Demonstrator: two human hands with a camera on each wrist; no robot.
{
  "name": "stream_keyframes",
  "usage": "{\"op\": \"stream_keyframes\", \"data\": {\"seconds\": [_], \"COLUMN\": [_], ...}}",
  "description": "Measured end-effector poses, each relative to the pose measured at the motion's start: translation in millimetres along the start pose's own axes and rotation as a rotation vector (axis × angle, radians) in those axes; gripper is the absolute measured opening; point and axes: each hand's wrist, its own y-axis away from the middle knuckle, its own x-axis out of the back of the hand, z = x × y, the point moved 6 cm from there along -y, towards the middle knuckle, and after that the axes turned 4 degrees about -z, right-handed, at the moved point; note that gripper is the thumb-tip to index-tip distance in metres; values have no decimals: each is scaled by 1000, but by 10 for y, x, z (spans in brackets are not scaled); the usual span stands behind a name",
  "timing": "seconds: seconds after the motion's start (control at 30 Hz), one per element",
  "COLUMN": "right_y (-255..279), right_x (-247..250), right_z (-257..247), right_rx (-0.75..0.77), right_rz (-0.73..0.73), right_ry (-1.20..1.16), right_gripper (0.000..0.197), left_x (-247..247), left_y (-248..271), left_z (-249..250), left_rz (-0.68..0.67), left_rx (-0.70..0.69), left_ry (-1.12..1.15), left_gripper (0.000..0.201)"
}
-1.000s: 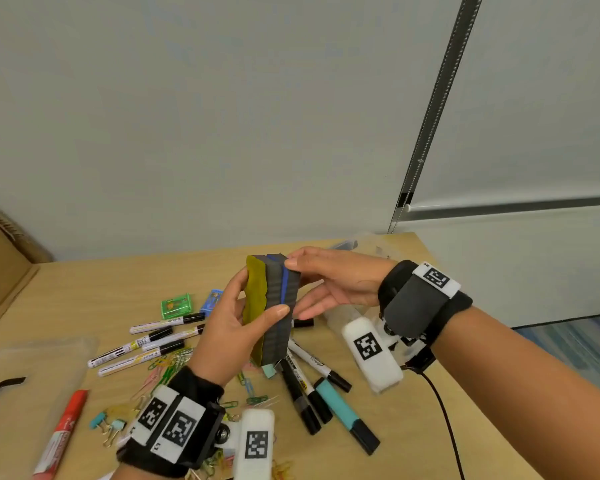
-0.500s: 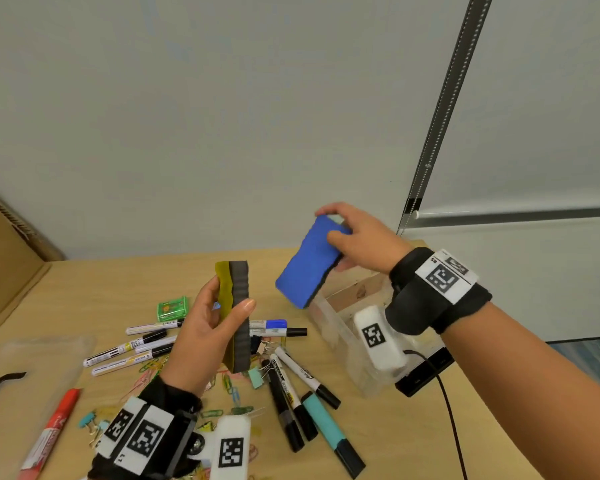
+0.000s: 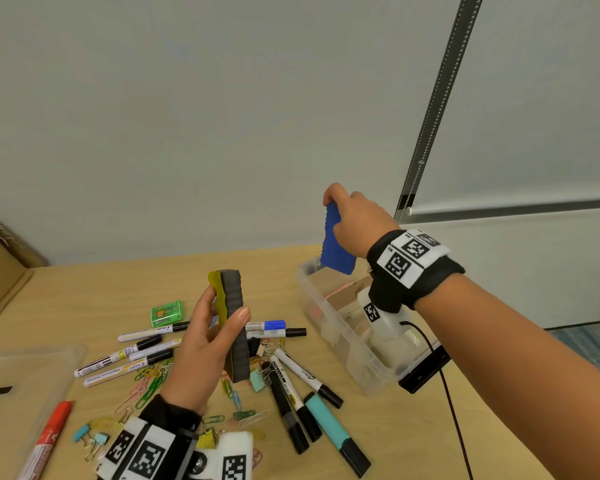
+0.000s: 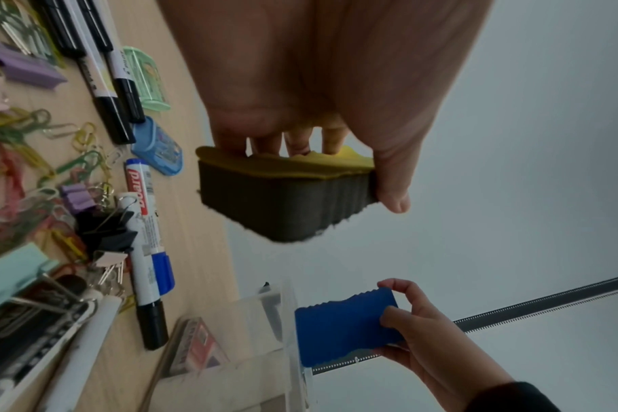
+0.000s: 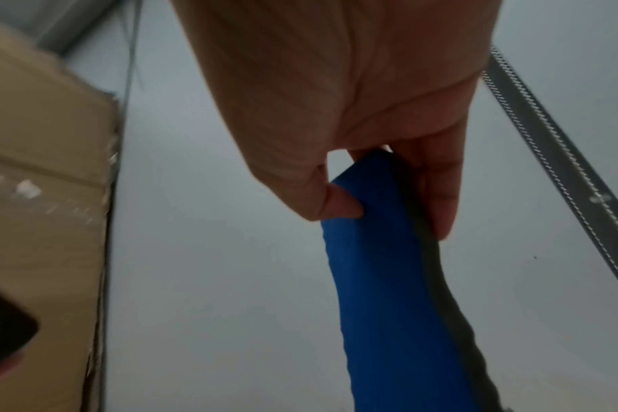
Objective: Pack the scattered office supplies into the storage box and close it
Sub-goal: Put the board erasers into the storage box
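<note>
1. A light wooden desk is set against a plain pale wall; a clear storage box stands on its right side, its lid lying at the left edge, with markers and paper clips scattered between.
2. The yellow eraser is held upright above the clutter by the left hand, thumb on one edge and fingers curled behind.
3. The blue eraser is pinched at its top end by the right hand and hangs nearly vertical over the box's far end.
4. Compared with half a second ago, the blue eraser has been turned from a slant to nearly upright and carried over the box; the yellow eraser's position is unchanged.
</note>
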Motion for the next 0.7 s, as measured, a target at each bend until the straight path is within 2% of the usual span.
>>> {"op": "stream_keyframes", "data": {"seconds": [0.1, 0.2, 0.3, 0.37, 0.43, 0.57, 0.63, 0.7], "right_y": [0, -63, -141, -196, -365, -927, -812, -624], "right_x": [-167, -342, -446, -576, -736, -1275, -1188, -1044], "right_z": [64, 241, 347, 419, 575, 1123, 961, 763], "right_rx": [-66, -227, -344, -357, -344, -363, -334, -257], "right_rz": [-133, -278, -398, -475, -471, -505, -561, -614], "right_ry": [16, -34, 7, 128, 279, 348, 381, 410], "right_gripper": [37, 40, 53, 45, 41, 45, 45, 58], "left_x": [49, 65, 53, 41, 44, 75, 97, 115], "left_y": [-3, -1, 0, 6, 8, 25, 34, 48], "left_z": [-41, -54, -43, -16, 14, 20, 0, -13], "left_rz": [-1, 0, 2, 17, 25, 18, 7, 10], "left_rx": [-8, -3, 2, 7, -1, -25, -31, -33], "left_ry": [14, 22, 25, 33, 47, 46, 30, 25], "left_gripper": [79, 82, 71, 62, 57, 63, 70, 67]}}
